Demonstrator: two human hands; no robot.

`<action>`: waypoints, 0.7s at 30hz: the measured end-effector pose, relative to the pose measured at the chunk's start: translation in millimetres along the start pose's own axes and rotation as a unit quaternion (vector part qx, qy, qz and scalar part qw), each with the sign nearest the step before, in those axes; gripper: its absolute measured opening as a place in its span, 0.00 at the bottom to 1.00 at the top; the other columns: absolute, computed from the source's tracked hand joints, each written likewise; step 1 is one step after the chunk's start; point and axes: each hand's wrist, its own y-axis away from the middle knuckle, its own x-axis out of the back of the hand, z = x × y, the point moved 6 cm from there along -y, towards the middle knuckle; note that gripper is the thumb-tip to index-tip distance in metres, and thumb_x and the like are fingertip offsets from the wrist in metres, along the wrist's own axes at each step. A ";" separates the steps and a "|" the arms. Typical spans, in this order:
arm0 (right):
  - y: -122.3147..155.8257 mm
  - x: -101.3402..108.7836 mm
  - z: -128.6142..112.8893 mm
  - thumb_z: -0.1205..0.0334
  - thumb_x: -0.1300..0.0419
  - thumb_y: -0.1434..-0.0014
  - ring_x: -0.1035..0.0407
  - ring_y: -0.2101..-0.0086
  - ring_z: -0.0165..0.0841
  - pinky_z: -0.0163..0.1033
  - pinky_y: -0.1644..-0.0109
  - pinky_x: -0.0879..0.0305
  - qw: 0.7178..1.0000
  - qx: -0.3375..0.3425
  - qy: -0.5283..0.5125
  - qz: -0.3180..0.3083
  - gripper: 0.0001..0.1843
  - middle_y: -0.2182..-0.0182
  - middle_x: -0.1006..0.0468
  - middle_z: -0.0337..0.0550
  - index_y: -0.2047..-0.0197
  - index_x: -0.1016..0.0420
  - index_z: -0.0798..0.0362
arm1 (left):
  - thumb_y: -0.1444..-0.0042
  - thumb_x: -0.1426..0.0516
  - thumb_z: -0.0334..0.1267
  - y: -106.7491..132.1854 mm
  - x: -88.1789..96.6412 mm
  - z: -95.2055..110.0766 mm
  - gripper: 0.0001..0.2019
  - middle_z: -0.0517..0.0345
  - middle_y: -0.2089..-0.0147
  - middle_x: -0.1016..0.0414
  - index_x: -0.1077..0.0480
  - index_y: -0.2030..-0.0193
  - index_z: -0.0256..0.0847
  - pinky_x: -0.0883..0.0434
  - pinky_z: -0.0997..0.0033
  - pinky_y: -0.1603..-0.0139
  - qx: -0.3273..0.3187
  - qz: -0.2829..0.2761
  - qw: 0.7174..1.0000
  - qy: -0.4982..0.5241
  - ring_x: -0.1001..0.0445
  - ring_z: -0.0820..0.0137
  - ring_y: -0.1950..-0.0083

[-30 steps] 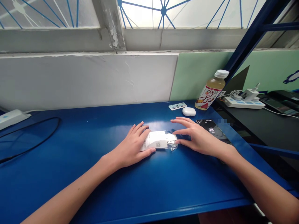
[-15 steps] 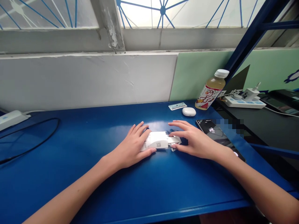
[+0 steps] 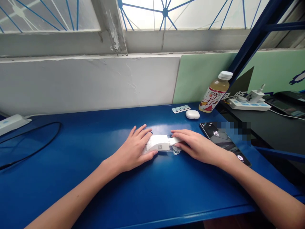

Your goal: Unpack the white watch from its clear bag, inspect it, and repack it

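A small white box [image 3: 160, 142] with a printed code lies on the blue tabletop, with clear plastic film [image 3: 175, 150] around its right end. My left hand [image 3: 135, 147] holds the box's left end between thumb and fingers, the other fingers spread out on the far side. A flat white piece [image 3: 174, 141] sticks out from the right end of the box. My right hand [image 3: 196, 144] pinches this piece between thumb and fingers, and its far end is hidden under them. I cannot make out what the piece is.
A phone [image 3: 224, 141] lies beside my right forearm. Behind are a white earbud case [image 3: 193, 114], a card [image 3: 180, 109] and a drink bottle [image 3: 213, 92]. A black cable [image 3: 51, 135] curves at the left; power strips stand left [image 3: 13, 122] and right [image 3: 250, 104].
The fingers of my right hand have closed from a loose, spread pose onto the flat white piece. My left hand has hardly moved.
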 end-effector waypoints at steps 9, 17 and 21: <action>0.1 29.0 12.7 0.66 0.54 0.30 0.31 0.48 0.46 0.54 0.46 0.32 0.995 -0.043 0.026 0.086 0.18 0.47 0.25 0.53 0.41 0.33 0.51 | 0.35 0.48 0.53 1.8 20.6 -16.6 0.24 0.46 0.33 0.36 0.37 0.38 0.42 0.52 0.39 0.29 0.032 0.055 0.998 0.011 0.46 0.50 0.27; 6.1 52.8 27.1 0.63 0.50 0.32 0.28 0.51 0.47 0.53 0.47 0.31 0.964 -0.127 0.056 0.225 0.16 0.51 0.22 0.51 0.47 0.26 0.51 | 0.34 0.50 0.54 2.1 14.2 -19.7 0.25 0.44 0.33 0.36 0.39 0.37 0.41 0.51 0.40 0.28 0.029 0.035 0.999 0.011 0.46 0.51 0.28; 13.1 68.7 34.3 0.60 0.48 0.33 0.25 0.54 0.47 0.53 0.50 0.29 0.943 -0.168 0.067 0.280 0.14 0.55 0.19 0.49 0.52 0.21 0.50 | 0.35 0.49 0.56 3.0 4.8 -17.7 0.28 0.41 0.31 0.40 0.39 0.36 0.39 0.48 0.40 0.29 0.039 0.023 0.999 0.021 0.49 0.47 0.26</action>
